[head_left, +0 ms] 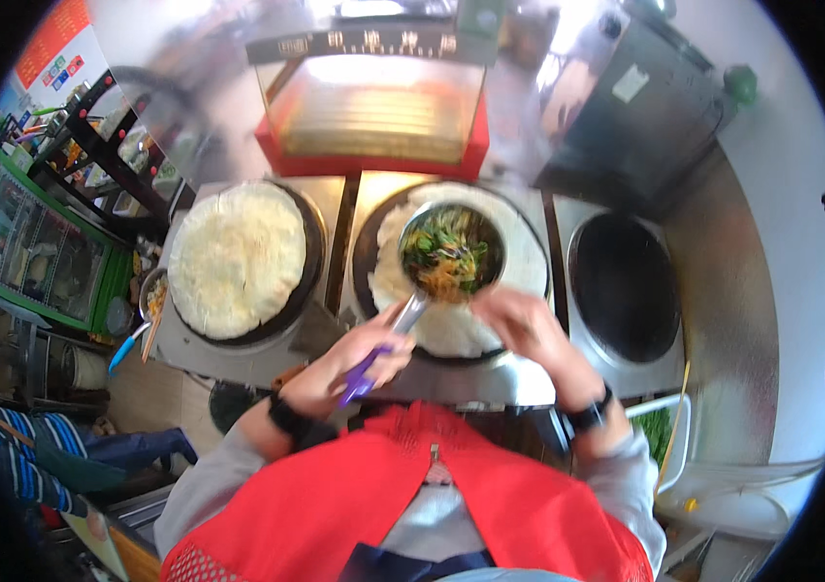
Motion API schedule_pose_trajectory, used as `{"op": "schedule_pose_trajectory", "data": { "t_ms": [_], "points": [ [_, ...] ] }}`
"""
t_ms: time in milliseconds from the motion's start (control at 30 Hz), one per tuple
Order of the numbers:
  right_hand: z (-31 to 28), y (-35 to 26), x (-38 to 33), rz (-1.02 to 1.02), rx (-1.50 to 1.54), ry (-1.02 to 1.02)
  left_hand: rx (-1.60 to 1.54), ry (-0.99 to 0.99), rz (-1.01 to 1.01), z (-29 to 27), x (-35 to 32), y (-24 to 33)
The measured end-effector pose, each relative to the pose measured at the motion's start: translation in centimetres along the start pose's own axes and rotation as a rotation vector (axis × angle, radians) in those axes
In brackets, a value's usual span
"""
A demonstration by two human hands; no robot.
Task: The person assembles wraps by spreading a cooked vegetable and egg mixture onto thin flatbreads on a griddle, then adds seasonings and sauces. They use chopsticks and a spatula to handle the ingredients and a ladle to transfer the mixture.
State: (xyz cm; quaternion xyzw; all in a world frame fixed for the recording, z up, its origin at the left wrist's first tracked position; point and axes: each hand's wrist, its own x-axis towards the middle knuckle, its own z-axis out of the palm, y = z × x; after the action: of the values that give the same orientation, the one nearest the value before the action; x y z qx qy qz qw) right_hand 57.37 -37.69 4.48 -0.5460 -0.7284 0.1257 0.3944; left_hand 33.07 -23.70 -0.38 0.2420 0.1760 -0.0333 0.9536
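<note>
My left hand point(354, 364) grips the purple handle of a small metal pan point(452, 249) filled with chopped greens and orange shreds. The pan hovers over a pale flatbread point(521, 260) lying on the middle round griddle point(366, 254). My right hand point(526, 325) rests just below the pan, over the near edge of that flatbread; its fingers look curled and I cannot see anything in them. A second pale flatbread point(236, 258) covers the left griddle.
The right griddle point(623, 286) is bare and dark. A red-framed glass warmer point(371, 116) stands behind the griddles. A metal machine point(640, 102) sits at the back right. A green display case point(34, 247) is at the left, greens in a white tray point(660, 432) at the lower right.
</note>
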Motion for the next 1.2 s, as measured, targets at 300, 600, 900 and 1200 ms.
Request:
{"op": "schedule_pose_trajectory", "data": {
  "t_ms": [300,600,900,1200],
  "points": [
    [-0.2,0.6,0.2,0.281,0.103,0.185,-0.245,-0.066,-0.034,-0.7,0.6,0.0],
    [-1.0,1.3,0.1,0.199,-0.090,0.223,-0.205,-0.042,0.007,-0.8,1.8,-0.1],
    [-2.5,1.2,0.0,0.102,-0.083,0.034,-0.141,-0.205,0.009,-0.7,2.7,0.0],
    [-2.3,1.9,0.2,-0.046,0.038,0.008,-0.178,-0.236,0.046,-0.2,1.6,0.6]
  ]
}}
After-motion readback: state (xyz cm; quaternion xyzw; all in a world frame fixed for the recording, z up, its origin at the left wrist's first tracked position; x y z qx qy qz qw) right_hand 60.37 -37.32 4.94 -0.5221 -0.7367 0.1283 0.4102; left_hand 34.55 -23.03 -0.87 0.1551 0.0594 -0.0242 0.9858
